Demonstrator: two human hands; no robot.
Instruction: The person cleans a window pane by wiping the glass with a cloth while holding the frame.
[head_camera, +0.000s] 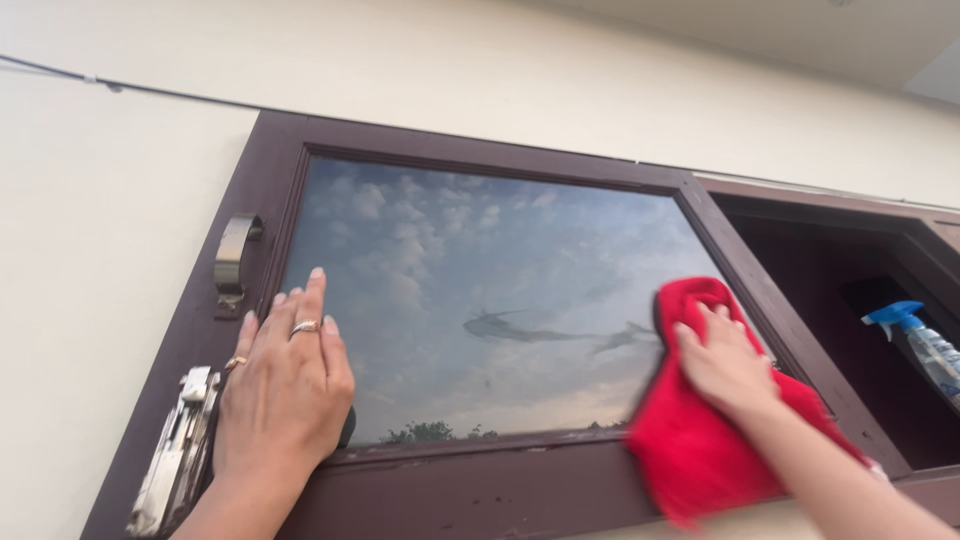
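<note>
A dark brown framed window pane (480, 290) fills the middle of the view and mirrors a cloudy sky. My left hand (285, 380) lies flat with fingers spread on the pane's lower left corner and frame; it wears rings. My right hand (725, 365) presses a red cloth (690, 440) against the pane's lower right part, the cloth hanging down over the bottom frame (480, 490).
A metal handle (234, 262) and a metal latch (178, 455) sit on the left frame. To the right is an open window recess (830, 300) with a blue-capped spray bottle (925, 345) standing in it. Cream wall (100, 230) surrounds the window; a thin cable (130, 88) runs above.
</note>
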